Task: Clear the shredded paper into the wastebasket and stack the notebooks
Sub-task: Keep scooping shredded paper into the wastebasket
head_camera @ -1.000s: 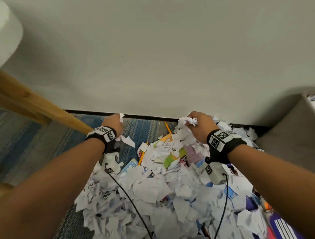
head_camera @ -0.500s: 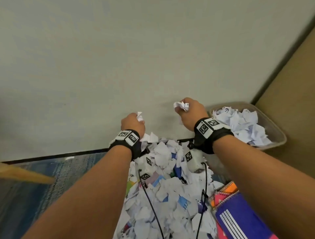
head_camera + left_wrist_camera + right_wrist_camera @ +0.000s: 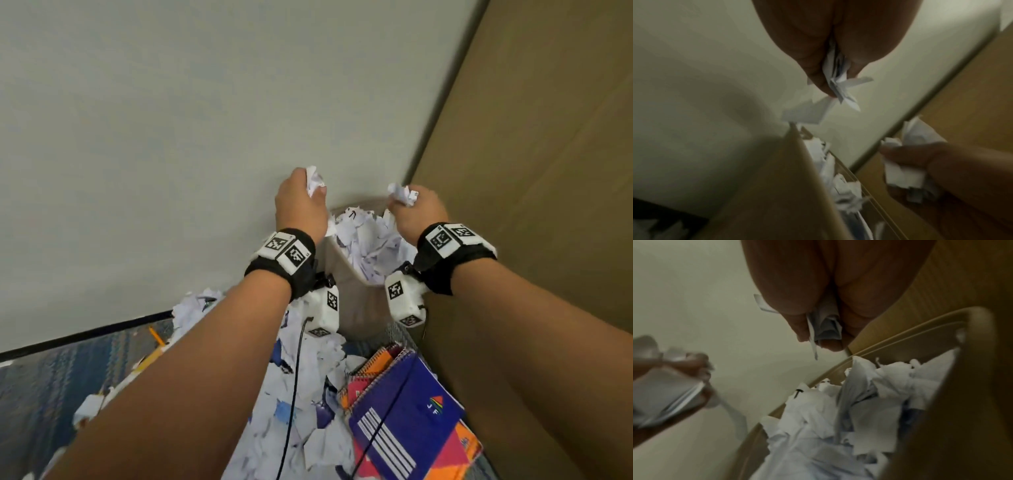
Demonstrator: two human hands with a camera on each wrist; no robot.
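Note:
Both hands are raised over the tan wastebasket (image 3: pixel 346 308), which stands in the corner and is heaped with white paper scraps (image 3: pixel 368 240). My left hand (image 3: pixel 301 202) grips a wad of shredded paper (image 3: pixel 313 180) above the basket's left rim. My right hand (image 3: pixel 416 209) grips another wad (image 3: pixel 402 195) over the basket's right side. In the left wrist view the fingers (image 3: pixel 818 78) clench scraps (image 3: pixel 838 87) that stick out below them. A stack of spiral notebooks (image 3: pixel 407 421), purple one on top, lies on the floor at lower right. More shredded paper (image 3: pixel 308 394) covers the carpet between my arms.
A pale wall (image 3: pixel 171 137) rises behind the basket, and a brown wooden panel (image 3: pixel 531 171) closes off the right side. Yellow pencils (image 3: pixel 156 337) lie on the blue striped carpet (image 3: pixel 51 377) at left. Black wrist-camera cables (image 3: pixel 294 370) hang over the paper pile.
Both hands have lifted handfuls of paper off the floor pile and carried them up and right, over the wastebasket. The view has swung right toward the corner.

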